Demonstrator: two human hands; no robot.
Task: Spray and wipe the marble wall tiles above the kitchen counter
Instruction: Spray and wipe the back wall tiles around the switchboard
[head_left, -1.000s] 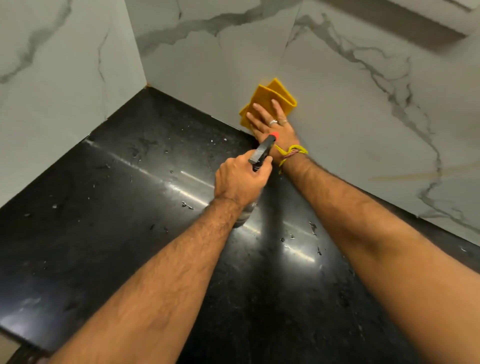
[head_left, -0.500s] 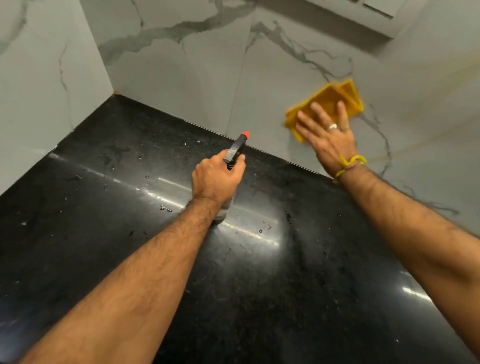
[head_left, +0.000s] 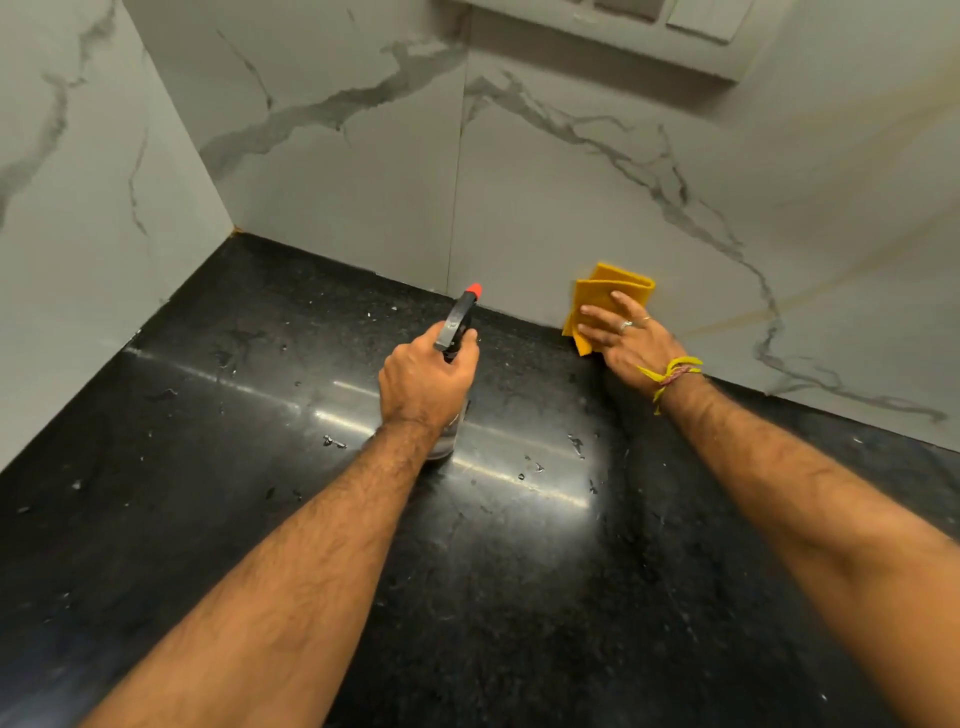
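Note:
White marble wall tiles (head_left: 545, 208) with grey veins rise behind a black counter (head_left: 493, 571). My right hand (head_left: 631, 340) presses a folded yellow cloth (head_left: 605, 299) flat against the lowest part of the back tile, just above the counter. Its fingers lie spread and straight. My left hand (head_left: 423, 384) grips a spray bottle (head_left: 457, 325) with a black head and an orange nozzle, held over the counter with the nozzle pointing at the back wall. Most of the bottle's clear body is hidden under my hand.
A second marble wall (head_left: 78, 234) meets the back wall in a corner at the left. Water droplets (head_left: 532, 465) speckle the counter. A grey switch plate (head_left: 691, 21) sits high on the back wall. A faint yellowish streak (head_left: 779, 306) crosses the tile to the right.
My right hand has slid the cloth down the tile to its bottom edge by the counter. The left hand keeps holding the spray bottle in about the same place.

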